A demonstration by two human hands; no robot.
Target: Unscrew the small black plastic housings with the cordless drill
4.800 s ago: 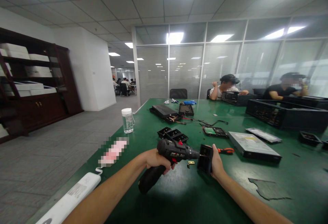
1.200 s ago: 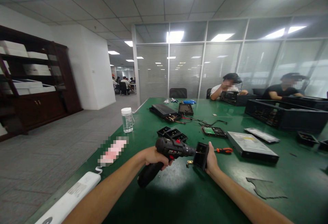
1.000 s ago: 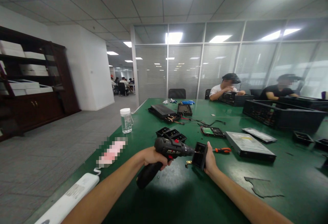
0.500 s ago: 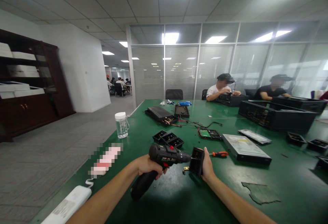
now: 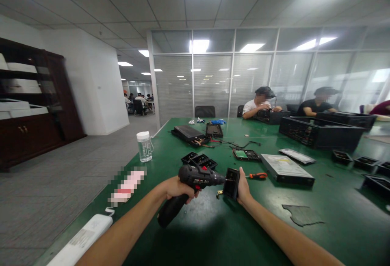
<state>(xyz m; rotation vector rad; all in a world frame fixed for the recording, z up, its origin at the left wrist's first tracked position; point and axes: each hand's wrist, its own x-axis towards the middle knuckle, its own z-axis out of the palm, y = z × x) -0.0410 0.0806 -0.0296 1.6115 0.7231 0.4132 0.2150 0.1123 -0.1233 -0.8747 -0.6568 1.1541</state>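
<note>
A black cordless drill [image 5: 199, 176] is gripped by my left hand [image 5: 178, 189], its chuck pointing right. The bit reaches into the open side of a small black box [image 5: 232, 182], which my right hand [image 5: 243, 187] holds tilted from its right side. Whether the bit touches a screw inside, I cannot tell. A small brass-coloured piece [image 5: 219, 193] shows at the box's lower left. Just behind the drill lie several similar black boxes [image 5: 199, 160]. To the right of my right hand is a screwdriver [image 5: 258, 176] with an orange and black handle.
On the green table [image 5: 213, 233] are a flat metal drive [image 5: 286, 170], a circuit board [image 5: 246, 154], a torn dark sheet [image 5: 301, 215], a bottle [image 5: 144, 147] and a white power strip [image 5: 82, 239]. Two people sit behind large black cases [image 5: 319, 132] at the back right.
The view has shifted slightly, so table items at the right appear further left. The drill and the black box stay together, with the bit still at the box's open side.
</note>
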